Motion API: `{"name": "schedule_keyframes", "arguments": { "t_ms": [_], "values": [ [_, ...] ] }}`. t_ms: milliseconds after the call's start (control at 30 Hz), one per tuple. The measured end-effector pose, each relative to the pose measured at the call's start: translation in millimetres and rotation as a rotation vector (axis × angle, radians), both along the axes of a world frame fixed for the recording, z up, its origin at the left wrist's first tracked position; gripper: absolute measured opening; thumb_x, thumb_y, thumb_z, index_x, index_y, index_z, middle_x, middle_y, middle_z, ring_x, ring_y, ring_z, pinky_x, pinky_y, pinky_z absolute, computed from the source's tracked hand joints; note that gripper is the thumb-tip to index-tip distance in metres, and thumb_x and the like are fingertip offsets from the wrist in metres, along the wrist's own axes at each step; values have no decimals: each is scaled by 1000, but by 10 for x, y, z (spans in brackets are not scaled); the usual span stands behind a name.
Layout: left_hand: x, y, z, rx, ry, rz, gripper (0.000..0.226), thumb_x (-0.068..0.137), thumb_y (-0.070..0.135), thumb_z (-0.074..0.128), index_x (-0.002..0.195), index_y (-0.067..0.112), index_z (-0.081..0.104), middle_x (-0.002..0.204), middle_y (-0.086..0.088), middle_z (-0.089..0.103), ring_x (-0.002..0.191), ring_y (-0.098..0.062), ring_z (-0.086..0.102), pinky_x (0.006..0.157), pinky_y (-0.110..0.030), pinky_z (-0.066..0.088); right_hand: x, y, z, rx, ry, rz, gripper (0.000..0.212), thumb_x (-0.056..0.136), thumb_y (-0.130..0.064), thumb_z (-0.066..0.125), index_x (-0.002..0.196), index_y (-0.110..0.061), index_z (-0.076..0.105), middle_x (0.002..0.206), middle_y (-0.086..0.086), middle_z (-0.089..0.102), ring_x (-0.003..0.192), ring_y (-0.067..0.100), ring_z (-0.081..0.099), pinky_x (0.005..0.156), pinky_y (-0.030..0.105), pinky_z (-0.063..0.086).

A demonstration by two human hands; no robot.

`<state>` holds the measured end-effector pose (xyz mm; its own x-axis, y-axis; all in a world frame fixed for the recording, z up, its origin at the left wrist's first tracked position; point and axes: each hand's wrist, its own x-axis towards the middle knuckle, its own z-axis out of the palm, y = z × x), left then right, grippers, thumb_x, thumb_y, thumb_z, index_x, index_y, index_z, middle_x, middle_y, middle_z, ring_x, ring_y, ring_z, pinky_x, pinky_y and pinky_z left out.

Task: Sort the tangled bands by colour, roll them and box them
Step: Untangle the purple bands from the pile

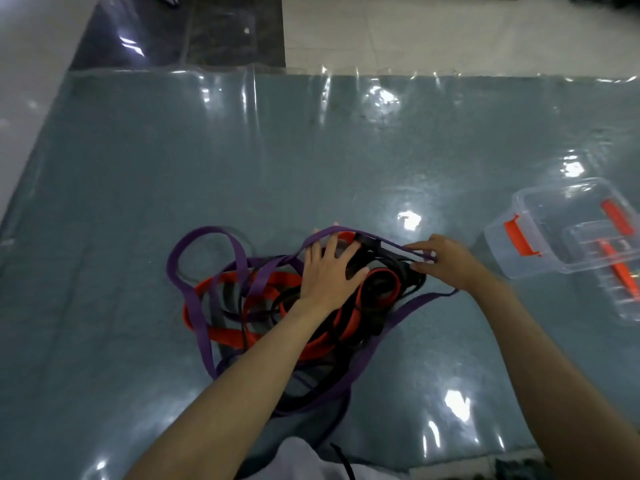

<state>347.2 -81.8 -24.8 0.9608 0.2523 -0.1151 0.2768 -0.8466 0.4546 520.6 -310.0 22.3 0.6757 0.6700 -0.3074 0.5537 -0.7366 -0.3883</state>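
A tangle of bands lies on the mat in front of me: purple bands [194,299], orange-red bands [273,282] and black bands [377,289] are knotted together. My left hand [329,271] rests flat on top of the pile with its fingers spread, reaching under a raised purple loop. At the pile's right end my right hand [446,261] pinches a purple strand where it crosses a black band. A clear plastic box [540,223] with orange latches sits at the right, and its lid [609,271] lies against it.
A blue-grey mat under shiny clear plastic sheeting [311,150] covers the floor. Pale tiles [450,32] lie beyond its far edge, and a white wall edge [31,81] runs along the left. White cloth [311,459] shows at the bottom.
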Motion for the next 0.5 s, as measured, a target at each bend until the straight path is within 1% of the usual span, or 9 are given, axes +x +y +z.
{"name": "schedule_keyframes", "arguments": {
  "t_ms": [67, 100, 133, 167, 200, 267, 333, 400, 500],
  "values": [
    [27, -49, 38, -31, -42, 14, 59, 102, 68, 41, 154, 41, 45, 170, -11, 27, 152, -46, 24, 126, -58, 15, -23, -91, 102, -106, 59, -24, 24, 98, -27, 75, 119, -19, 77, 95, 10, 71, 84, 20, 64, 77, 31, 49],
    [28, -67, 66, -40, -58, 18, 56, 102, 65, 43, 151, 40, 51, 169, -10, 29, 150, -45, 27, 126, -58, 16, -54, -135, 169, -130, 127, -61, 19, 100, -31, 72, 110, -17, 79, 89, 8, 75, 77, 14, 68, 72, 27, 52],
    [16, -80, 96, -52, -77, 24, 52, 101, 62, 46, 147, 39, 56, 167, -8, 33, 147, -43, 31, 126, -57, 19, -103, -166, 242, -117, 220, -108, 20, 101, -35, 70, 100, -17, 78, 79, 4, 75, 65, 8, 68, 63, 21, 53],
    [-5, -82, 129, -69, -105, 34, 49, 101, 58, 51, 143, 36, 61, 163, -7, 39, 143, -40, 37, 124, -55, 23, -165, -187, 313, -73, 320, -164, 20, 100, -36, 71, 95, -18, 78, 69, 1, 74, 55, 8, 66, 56, 20, 52],
    [-36, -69, 158, -94, -144, 48, 44, 99, 53, 56, 137, 34, 65, 156, -5, 46, 137, -38, 43, 121, -53, 28, -239, -195, 387, -2, 412, -224, 17, 98, -35, 74, 95, -19, 78, 64, 2, 71, 52, 12, 66, 53, 21, 51],
    [-119, -2, 213, -155, -207, 63, 34, 97, 41, 62, 128, 29, 71, 141, -2, 55, 126, -33, 50, 114, -48, 37, -391, -201, 534, 168, 562, -324, 12, 92, -34, 79, 98, -23, 80, 66, 5, 68, 52, 19, 63, 52, 25, 49],
    [-235, 102, 252, -221, -243, 55, 29, 97, 29, 65, 125, 22, 72, 134, -2, 60, 124, -30, 52, 111, -47, 42, -538, -160, 664, 311, 662, -348, 21, 89, -35, 79, 108, -25, 79, 73, 9, 68, 51, 20, 58, 51, 26, 46],
    [-384, 222, 269, -243, -274, 54, 31, 97, 21, 65, 127, 17, 70, 134, -3, 62, 126, -27, 53, 112, -44, 43, -675, -79, 748, 437, 745, -348, 34, 86, -33, 79, 118, -20, 76, 86, 13, 71, 52, 17, 55, 47, 23, 43],
    [-642, 395, 299, -316, -235, 81, 42, 101, 21, 62, 142, 16, 59, 144, -3, 61, 134, -20, 53, 113, -36, 43, -878, 58, 830, 570, 870, -359, 44, 86, -25, 78, 129, -20, 72, 96, 17, 67, 58, 13, 54, 42, 17, 37]
  ]
}}
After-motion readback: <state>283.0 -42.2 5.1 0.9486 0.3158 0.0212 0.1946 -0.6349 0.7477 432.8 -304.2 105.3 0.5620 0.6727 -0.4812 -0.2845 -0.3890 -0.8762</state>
